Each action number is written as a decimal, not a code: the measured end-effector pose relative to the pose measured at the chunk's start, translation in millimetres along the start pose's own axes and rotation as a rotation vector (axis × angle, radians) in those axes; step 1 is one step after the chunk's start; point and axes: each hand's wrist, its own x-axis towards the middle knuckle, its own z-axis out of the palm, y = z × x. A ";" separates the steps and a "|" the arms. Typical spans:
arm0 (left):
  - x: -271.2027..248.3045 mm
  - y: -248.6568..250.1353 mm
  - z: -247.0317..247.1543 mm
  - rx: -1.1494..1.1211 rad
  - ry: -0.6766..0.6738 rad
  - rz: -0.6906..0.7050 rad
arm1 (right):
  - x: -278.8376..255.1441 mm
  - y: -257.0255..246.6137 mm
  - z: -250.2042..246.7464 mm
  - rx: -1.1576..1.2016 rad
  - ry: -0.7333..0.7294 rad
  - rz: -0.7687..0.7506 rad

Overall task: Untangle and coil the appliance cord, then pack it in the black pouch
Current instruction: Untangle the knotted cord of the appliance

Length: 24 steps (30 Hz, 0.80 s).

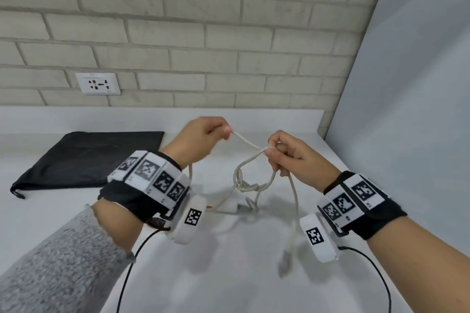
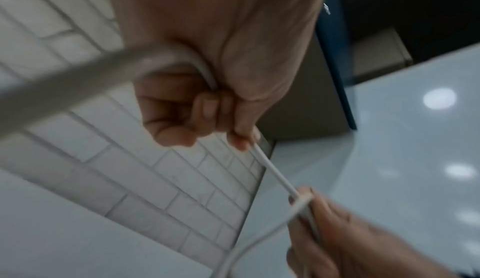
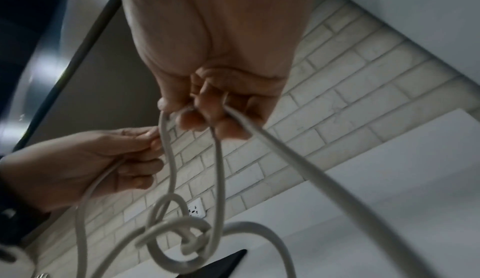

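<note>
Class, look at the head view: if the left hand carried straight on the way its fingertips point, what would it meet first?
The left hand points right along the taut cord, so it would probably meet the right hand first, which pinches the same cord; depth looks similar, though uncertain.

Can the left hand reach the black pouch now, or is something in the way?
Probably yes, but not at once. The black pouch lies flat on the counter just beyond the left hand, with nothing between. That hand pinches the cord, which it would first have to release.
</note>
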 end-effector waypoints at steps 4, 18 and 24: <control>2.0 -23.8 -16.2 -0.654 0.271 -0.245 | -15.3 16.9 -2.2 0.192 -0.012 0.116; -6.8 -50.4 -34.6 -1.711 0.711 -0.468 | -8.7 44.7 -10.3 -0.246 0.390 0.204; 6.1 -40.0 -48.4 -1.916 0.734 -0.283 | -23.5 41.7 -11.2 -0.081 0.364 0.150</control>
